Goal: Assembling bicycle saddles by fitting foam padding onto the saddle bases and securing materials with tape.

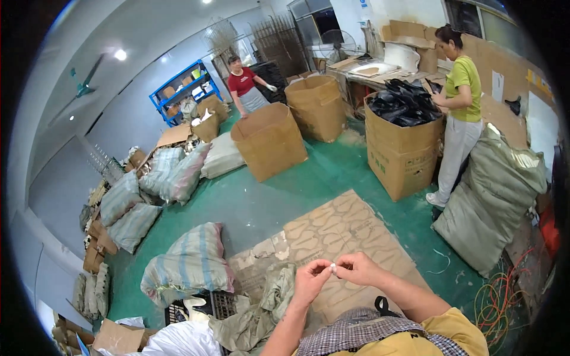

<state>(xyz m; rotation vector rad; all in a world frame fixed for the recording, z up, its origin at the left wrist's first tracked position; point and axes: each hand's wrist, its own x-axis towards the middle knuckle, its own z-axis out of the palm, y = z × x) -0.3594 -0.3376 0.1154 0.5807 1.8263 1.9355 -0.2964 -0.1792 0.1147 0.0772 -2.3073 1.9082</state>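
Both my hands meet in front of my body, above a flattened cardboard sheet point(356, 237) on the floor. A small white piece point(333, 268) shows between my fingertips; it is too small to tell its kind. My left hand point(311, 282) pinches it from one side with thumb and forefinger. From the other side my right hand point(358, 270) grips it, fingers curled. Below my left forearm lies a crumpled grey-green woven sack point(261, 314). A checked apron point(362, 332) covers my front.
A striped woven sack point(190, 264) lies at left beside black crates point(222, 304). Ahead stands a large carton point(270, 145), a person in red behind it. At right, a person in yellow-green handles black items in another carton point(398, 160). A bulging sack point(496, 196) and tangled straps point(502, 302) lie nearer.
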